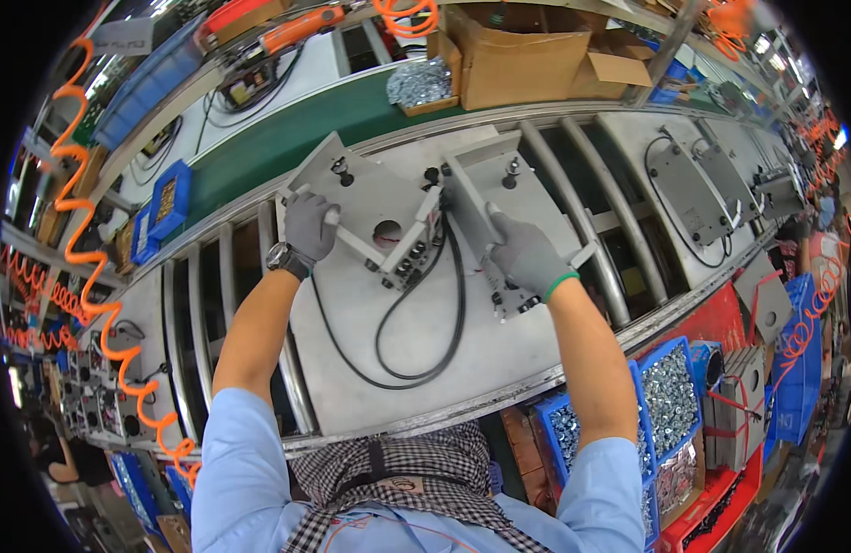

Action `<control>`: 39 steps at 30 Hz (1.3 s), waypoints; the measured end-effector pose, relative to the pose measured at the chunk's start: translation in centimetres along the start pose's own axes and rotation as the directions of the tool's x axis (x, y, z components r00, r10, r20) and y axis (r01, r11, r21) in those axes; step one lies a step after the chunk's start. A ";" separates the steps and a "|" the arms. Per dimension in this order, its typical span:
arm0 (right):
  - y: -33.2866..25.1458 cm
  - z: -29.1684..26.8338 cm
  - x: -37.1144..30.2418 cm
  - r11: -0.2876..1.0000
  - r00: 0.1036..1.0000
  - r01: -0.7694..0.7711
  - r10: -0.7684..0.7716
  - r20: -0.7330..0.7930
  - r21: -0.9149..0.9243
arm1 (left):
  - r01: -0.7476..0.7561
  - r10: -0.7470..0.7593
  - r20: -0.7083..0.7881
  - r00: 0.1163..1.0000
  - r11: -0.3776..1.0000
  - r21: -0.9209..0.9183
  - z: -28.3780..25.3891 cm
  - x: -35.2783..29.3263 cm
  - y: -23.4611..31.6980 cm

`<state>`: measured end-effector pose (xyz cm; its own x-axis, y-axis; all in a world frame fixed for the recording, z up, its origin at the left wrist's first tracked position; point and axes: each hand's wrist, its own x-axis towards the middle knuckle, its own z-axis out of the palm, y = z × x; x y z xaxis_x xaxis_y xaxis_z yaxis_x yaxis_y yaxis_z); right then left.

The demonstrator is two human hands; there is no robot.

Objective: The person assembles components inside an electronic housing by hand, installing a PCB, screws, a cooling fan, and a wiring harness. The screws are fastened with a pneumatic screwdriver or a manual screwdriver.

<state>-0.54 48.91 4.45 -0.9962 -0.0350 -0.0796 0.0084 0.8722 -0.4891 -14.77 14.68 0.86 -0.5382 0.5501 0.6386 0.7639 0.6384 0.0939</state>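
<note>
Two grey sheet-metal housings lie side by side on a pale board (508, 359). My gloved left hand (308, 230) is closed on the near left edge of the left metal housing (375, 189), which has a round hole, a dark knob-like post and a row of sockets along one side. My gloved right hand (527, 253) grips the upright wall of the right metal housing (472, 207), its fingers partly hidden behind the panel. A black cable (462, 313) runs from between the housings and loops over the board in front of them.
Metal rollers (582, 221) flank the board. More grey housings (688, 189) stand on a board to the right. Blue bins of small metal parts (670, 396) sit near right. Behind runs a green belt (287, 138) with a cardboard box (518, 64). An orange coiled hose (75, 194) hangs left.
</note>
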 end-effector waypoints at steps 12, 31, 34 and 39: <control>-9.7 4.0 12.5 0.899 0.845 0.437 -0.399 0.356 -0.030 | 0.421 -0.442 0.542 0.715 0.891 0.172 -10.0 -9.4 20.2; -17.2 9.5 3.1 0.759 0.771 0.634 -0.607 0.194 -0.149 | 0.529 -0.487 0.457 0.744 0.848 0.040 -16.7 -16.7 22.5; -17.2 9.5 2.5 0.745 0.761 0.649 -0.633 0.144 -0.157 | 0.567 -0.492 0.424 0.760 0.821 -0.063 -17.7 -16.3 21.5; -16.1 7.8 0.6 0.909 0.904 0.412 -0.400 -0.150 0.059 | 0.691 -0.591 0.361 0.721 0.650 -0.316 -19.5 -12.4 16.4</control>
<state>-0.57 31.02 5.53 -0.9171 -0.3070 0.2543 -0.3976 0.7502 -0.5283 11.34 7.85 9.39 -0.9682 0.2142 0.1292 0.2375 0.6251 0.7435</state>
